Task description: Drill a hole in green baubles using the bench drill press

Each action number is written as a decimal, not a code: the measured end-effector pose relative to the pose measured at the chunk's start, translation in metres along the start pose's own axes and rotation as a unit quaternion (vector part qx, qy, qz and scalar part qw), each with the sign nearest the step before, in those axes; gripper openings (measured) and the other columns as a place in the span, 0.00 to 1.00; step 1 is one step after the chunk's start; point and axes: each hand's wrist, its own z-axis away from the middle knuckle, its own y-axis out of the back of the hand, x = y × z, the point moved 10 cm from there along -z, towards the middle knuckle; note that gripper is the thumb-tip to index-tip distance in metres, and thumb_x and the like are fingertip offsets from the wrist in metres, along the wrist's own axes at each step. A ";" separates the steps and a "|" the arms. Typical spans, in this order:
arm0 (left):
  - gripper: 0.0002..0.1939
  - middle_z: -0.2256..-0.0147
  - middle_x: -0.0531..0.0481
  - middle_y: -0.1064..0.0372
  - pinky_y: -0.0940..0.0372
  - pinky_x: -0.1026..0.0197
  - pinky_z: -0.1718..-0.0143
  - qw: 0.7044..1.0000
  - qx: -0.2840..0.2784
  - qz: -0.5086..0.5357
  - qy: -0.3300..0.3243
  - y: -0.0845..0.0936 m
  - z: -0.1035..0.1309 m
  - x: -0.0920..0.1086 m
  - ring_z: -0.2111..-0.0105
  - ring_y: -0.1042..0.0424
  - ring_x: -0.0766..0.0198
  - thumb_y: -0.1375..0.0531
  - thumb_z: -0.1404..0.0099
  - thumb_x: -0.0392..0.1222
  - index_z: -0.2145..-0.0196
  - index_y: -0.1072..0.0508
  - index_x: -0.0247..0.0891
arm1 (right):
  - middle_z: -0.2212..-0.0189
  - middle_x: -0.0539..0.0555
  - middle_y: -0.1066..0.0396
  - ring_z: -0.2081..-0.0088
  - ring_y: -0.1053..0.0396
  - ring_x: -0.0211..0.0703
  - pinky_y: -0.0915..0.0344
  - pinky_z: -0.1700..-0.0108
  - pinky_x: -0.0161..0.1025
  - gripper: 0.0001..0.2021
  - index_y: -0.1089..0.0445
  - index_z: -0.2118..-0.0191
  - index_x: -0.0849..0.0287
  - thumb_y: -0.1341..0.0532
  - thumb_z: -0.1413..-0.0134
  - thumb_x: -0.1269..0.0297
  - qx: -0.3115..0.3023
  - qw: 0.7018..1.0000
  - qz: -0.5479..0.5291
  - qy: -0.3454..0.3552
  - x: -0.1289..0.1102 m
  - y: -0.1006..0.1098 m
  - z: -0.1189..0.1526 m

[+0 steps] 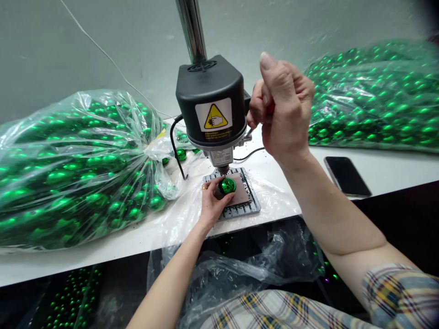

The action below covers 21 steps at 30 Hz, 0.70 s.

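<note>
My left hand pinches a shiny green bauble between thumb and fingers. It keeps the bauble on a flat brownish board, which lies on the slotted metal base of a small bench drill press. The chuck is directly above the bauble; whether the bit touches it I cannot tell. Raised at the right side of the black motor housing, my right hand is closed around the feed lever, most of which the fingers hide.
Clear plastic bags of green baubles, a left bag and a right bag, flank the press. A phone lies on the white table. Plastic film hangs over the front edge. Loose baubles sit behind the press.
</note>
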 end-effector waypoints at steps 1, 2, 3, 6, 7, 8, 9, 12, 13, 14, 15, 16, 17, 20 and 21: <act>0.29 0.50 0.43 0.31 0.34 0.48 0.41 1.000 0.000 0.000 -0.001 0.000 0.000 0.000 0.47 0.30 0.51 0.26 0.46 0.42 0.46 0.22 0.44 | 0.87 0.44 0.52 0.83 0.52 0.33 0.47 0.82 0.37 0.34 0.52 0.79 0.54 0.46 0.47 0.26 -0.002 1.000 0.001 -0.003 0.000 0.000 0.001; 0.28 0.50 0.43 0.31 0.34 0.48 0.41 1.000 0.000 0.000 -0.002 0.000 0.000 0.000 0.46 0.30 0.51 0.25 0.46 0.42 0.46 0.22 0.44 | 0.87 0.44 0.52 0.83 0.52 0.32 0.46 0.82 0.37 0.33 0.52 0.79 0.54 0.44 0.46 0.27 -0.004 1.000 -0.001 -0.004 -0.001 0.000 0.002; 0.28 0.51 0.43 0.31 0.34 0.48 0.41 1.000 -0.001 0.000 -0.002 0.001 0.000 0.000 0.46 0.31 0.51 0.25 0.46 0.42 0.47 0.22 0.44 | 0.87 0.44 0.52 0.84 0.52 0.32 0.46 0.82 0.37 0.33 0.51 0.80 0.54 0.42 0.46 0.30 -0.006 1.000 -0.008 -0.003 -0.002 -0.001 0.004; 0.28 0.51 0.43 0.30 0.34 0.48 0.40 1.000 -0.001 -0.007 -0.002 0.001 -0.001 -0.001 0.46 0.31 0.50 0.25 0.46 0.41 0.47 0.22 0.44 | 0.88 0.43 0.52 0.85 0.54 0.31 0.49 0.82 0.38 0.31 0.49 0.83 0.55 0.34 0.44 0.43 -0.008 0.997 -0.069 0.020 -0.010 0.003 0.016; 0.28 0.51 0.44 0.30 0.34 0.48 0.40 1.000 0.000 -0.009 -0.002 0.001 -0.001 -0.001 0.46 0.31 0.51 0.25 0.46 0.41 0.47 0.22 0.44 | 0.88 0.43 0.52 0.86 0.55 0.31 0.51 0.83 0.39 0.30 0.48 0.84 0.55 0.32 0.43 0.49 -0.007 0.995 -0.091 0.031 -0.012 0.005 0.021; 0.29 0.51 0.44 0.30 0.35 0.48 0.40 1.000 0.000 -0.010 -0.003 0.001 -0.001 -0.001 0.46 0.31 0.51 0.25 0.46 0.41 0.47 0.22 0.44 | 0.88 0.43 0.52 0.86 0.55 0.31 0.52 0.83 0.40 0.29 0.47 0.85 0.55 0.31 0.43 0.53 -0.004 0.994 -0.104 0.040 -0.014 0.008 0.026; 0.29 0.51 0.44 0.30 0.35 0.48 0.40 1.000 0.000 -0.009 -0.004 0.001 -0.001 -0.002 0.46 0.31 0.51 0.25 0.47 0.42 0.47 0.22 0.44 | 0.89 0.44 0.51 0.86 0.54 0.32 0.54 0.83 0.41 0.28 0.46 0.86 0.55 0.31 0.43 0.56 0.000 0.993 -0.107 0.046 -0.015 0.011 0.031; 0.30 0.51 0.44 0.30 0.35 0.48 0.40 1.000 -0.003 0.002 -0.004 0.000 -0.002 -0.002 0.46 0.31 0.51 0.25 0.47 0.43 0.46 0.22 0.43 | 0.89 0.45 0.50 0.86 0.53 0.34 0.55 0.81 0.42 0.28 0.45 0.87 0.55 0.32 0.43 0.57 0.004 0.996 -0.082 0.047 -0.013 0.017 0.046; 0.30 0.51 0.44 0.30 0.35 0.49 0.40 1.000 -0.003 0.005 -0.003 0.000 -0.002 -0.003 0.45 0.31 0.51 0.25 0.47 0.43 0.46 0.22 0.43 | 0.89 0.45 0.51 0.85 0.54 0.33 0.54 0.80 0.42 0.28 0.46 0.87 0.56 0.33 0.42 0.58 0.000 0.996 -0.076 0.049 -0.012 0.018 0.049; 0.30 0.51 0.44 0.29 0.35 0.49 0.40 1.000 -0.003 0.007 -0.001 0.000 -0.002 -0.003 0.45 0.31 0.51 0.25 0.47 0.43 0.46 0.22 0.43 | 0.88 0.45 0.52 0.85 0.54 0.33 0.53 0.79 0.42 0.28 0.48 0.86 0.57 0.33 0.42 0.58 -0.006 0.996 -0.072 0.054 -0.011 0.018 0.052; 0.30 0.51 0.44 0.29 0.35 0.49 0.40 1.000 -0.003 0.008 0.001 0.000 -0.002 -0.004 0.45 0.31 0.51 0.24 0.47 0.43 0.46 0.22 0.43 | 0.88 0.45 0.53 0.85 0.55 0.32 0.52 0.79 0.41 0.29 0.50 0.86 0.57 0.34 0.41 0.59 -0.013 0.995 -0.072 0.064 -0.011 0.018 0.054; 0.30 0.51 0.44 0.29 0.35 0.49 0.40 1.000 -0.003 0.009 0.001 0.000 -0.002 -0.003 0.45 0.31 0.51 0.24 0.47 0.43 0.47 0.22 0.43 | 0.88 0.44 0.54 0.85 0.56 0.31 0.52 0.78 0.41 0.30 0.52 0.86 0.58 0.35 0.41 0.59 -0.019 0.994 -0.073 0.078 -0.011 0.018 0.056; 0.30 0.51 0.43 0.29 0.35 0.48 0.40 1.000 -0.002 0.009 -0.001 0.000 -0.002 -0.003 0.46 0.31 0.51 0.24 0.47 0.44 0.47 0.22 0.43 | 0.88 0.44 0.56 0.85 0.57 0.30 0.52 0.78 0.40 0.30 0.54 0.85 0.59 0.36 0.40 0.60 -0.023 0.993 -0.073 0.094 -0.011 0.018 0.058; 0.30 0.51 0.43 0.30 0.35 0.48 0.39 1.000 -0.001 0.009 -0.005 0.000 -0.001 -0.001 0.46 0.30 0.51 0.25 0.47 0.44 0.47 0.22 0.42 | 0.88 0.44 0.58 0.84 0.59 0.29 0.52 0.78 0.39 0.31 0.57 0.84 0.59 0.36 0.39 0.60 -0.027 0.989 -0.069 0.132 -0.009 0.021 0.062; 0.30 0.51 0.43 0.30 0.35 0.48 0.39 1.000 -0.002 0.008 -0.005 0.000 -0.001 0.000 0.46 0.30 0.51 0.25 0.47 0.44 0.46 0.22 0.42 | 0.87 0.44 0.58 0.84 0.58 0.30 0.52 0.78 0.39 0.31 0.57 0.84 0.59 0.36 0.39 0.60 -0.029 0.988 -0.063 0.139 -0.007 0.023 0.064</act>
